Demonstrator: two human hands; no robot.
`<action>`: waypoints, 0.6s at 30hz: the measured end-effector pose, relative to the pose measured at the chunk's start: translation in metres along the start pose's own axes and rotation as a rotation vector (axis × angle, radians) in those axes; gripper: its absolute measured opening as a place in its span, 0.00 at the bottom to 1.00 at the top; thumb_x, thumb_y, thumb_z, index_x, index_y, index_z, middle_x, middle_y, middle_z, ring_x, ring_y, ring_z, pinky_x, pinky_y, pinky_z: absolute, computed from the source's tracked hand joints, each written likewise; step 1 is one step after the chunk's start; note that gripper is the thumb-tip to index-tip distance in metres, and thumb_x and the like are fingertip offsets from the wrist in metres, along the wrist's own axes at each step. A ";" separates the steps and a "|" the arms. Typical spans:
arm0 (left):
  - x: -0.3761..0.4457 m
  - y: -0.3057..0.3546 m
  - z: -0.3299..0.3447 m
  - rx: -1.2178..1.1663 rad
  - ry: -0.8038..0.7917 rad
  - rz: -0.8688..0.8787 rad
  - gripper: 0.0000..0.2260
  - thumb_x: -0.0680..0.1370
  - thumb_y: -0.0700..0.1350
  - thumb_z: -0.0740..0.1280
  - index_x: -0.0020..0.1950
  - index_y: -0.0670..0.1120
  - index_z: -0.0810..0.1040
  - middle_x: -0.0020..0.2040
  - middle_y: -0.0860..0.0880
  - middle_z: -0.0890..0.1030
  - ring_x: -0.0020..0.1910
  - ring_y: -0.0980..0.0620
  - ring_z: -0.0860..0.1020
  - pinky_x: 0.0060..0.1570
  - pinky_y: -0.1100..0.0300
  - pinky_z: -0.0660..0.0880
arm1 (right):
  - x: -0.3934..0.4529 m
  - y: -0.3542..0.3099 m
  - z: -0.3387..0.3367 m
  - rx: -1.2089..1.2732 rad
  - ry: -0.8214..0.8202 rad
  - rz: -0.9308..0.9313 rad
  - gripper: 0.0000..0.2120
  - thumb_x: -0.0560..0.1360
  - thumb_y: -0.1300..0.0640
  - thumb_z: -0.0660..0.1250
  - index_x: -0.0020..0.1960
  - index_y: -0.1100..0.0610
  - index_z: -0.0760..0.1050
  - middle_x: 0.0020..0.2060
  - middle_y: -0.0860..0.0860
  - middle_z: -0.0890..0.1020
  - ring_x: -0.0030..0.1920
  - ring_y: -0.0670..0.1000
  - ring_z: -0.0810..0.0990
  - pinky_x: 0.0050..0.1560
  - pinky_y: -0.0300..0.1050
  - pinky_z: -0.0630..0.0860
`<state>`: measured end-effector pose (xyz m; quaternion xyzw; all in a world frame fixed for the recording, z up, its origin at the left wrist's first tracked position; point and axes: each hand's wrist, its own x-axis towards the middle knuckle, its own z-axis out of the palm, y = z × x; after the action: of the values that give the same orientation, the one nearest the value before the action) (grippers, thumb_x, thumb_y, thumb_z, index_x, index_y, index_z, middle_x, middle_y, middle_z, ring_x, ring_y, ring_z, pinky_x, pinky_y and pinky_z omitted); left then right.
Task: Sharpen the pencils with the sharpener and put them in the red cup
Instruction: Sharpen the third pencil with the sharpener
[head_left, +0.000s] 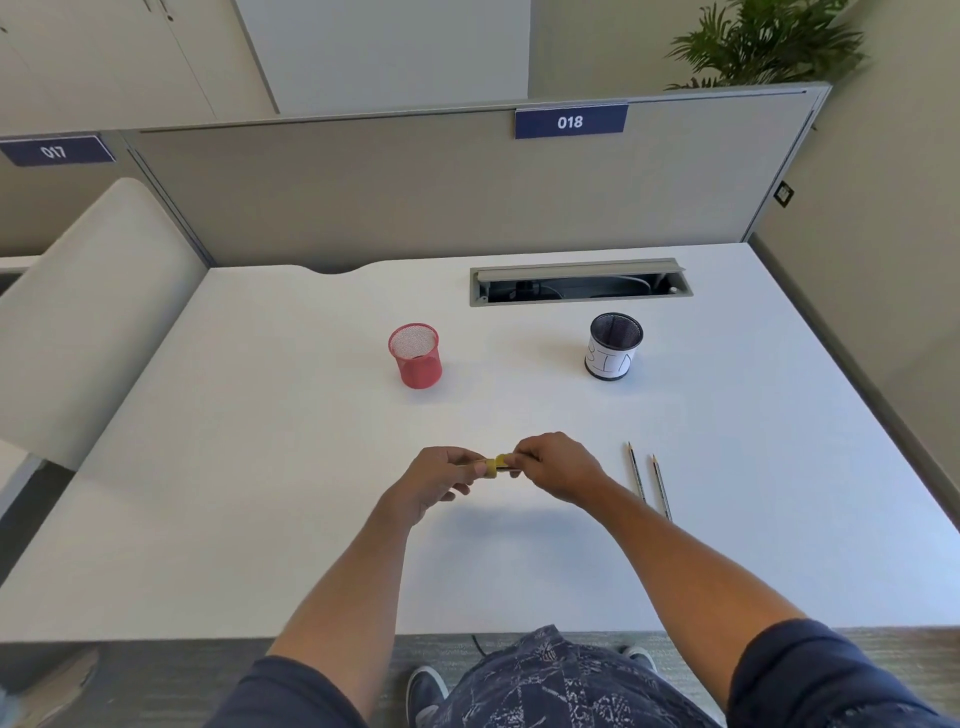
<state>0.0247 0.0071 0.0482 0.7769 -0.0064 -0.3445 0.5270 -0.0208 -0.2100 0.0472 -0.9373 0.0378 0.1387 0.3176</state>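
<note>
**Sharpening in mid-air above the desk: where it may fail**

The white desk (260, 519) carries everything; I work over its near middle. The red cup (415, 356), a mesh holder, stands upright at centre-left, well apart from my hands. A second holder, the black cup with a paper label (613, 348), stands to the right of it. Should I reach without looking, the finished pencil could go into the wrong one.

My left hand (441, 478) and right hand (556, 467) meet above the desk. The yellow sharpener (497, 464) sits between them, pinched by the fingers of both so far as I can tell. A pencil appears to run into it from one side, but my fingers hide nearly all of it, so I cannot say which hand holds the shaft and which the sharpener. Both hands are closed around what they carry.

Risks, in my judgement:
- Twisting off-axis could snap the lead inside the sharpener.
- With the work held in the air, shavings may fall onto the desk.
- A loose pinch could let the small sharpener slip and drop.

Two spare pencils (649, 480) lie side by side just right of my right wrist; a careless sweep of that forearm could roll them towards the desk edge.
</note>
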 end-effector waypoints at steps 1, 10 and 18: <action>-0.001 0.001 0.001 0.007 -0.008 0.004 0.11 0.73 0.50 0.75 0.52 0.47 0.87 0.40 0.51 0.81 0.39 0.53 0.78 0.44 0.58 0.71 | 0.001 0.001 0.000 0.050 -0.020 0.016 0.15 0.81 0.45 0.63 0.40 0.48 0.83 0.32 0.46 0.79 0.34 0.49 0.75 0.37 0.44 0.70; 0.003 -0.002 0.000 0.006 0.022 0.005 0.12 0.74 0.50 0.74 0.52 0.45 0.86 0.39 0.49 0.80 0.38 0.53 0.79 0.43 0.58 0.71 | -0.001 0.008 0.004 0.240 -0.076 -0.053 0.06 0.75 0.49 0.74 0.47 0.49 0.81 0.33 0.49 0.83 0.31 0.43 0.78 0.37 0.42 0.74; -0.001 -0.004 -0.001 0.049 -0.003 0.009 0.07 0.76 0.45 0.73 0.53 0.46 0.86 0.36 0.60 0.83 0.40 0.53 0.77 0.44 0.59 0.71 | -0.006 0.002 0.001 0.223 -0.181 -0.028 0.14 0.80 0.47 0.67 0.44 0.54 0.84 0.26 0.48 0.79 0.28 0.43 0.71 0.36 0.40 0.68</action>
<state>0.0233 0.0098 0.0456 0.7891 -0.0193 -0.3430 0.5092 -0.0276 -0.2108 0.0468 -0.8803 0.0111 0.2130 0.4237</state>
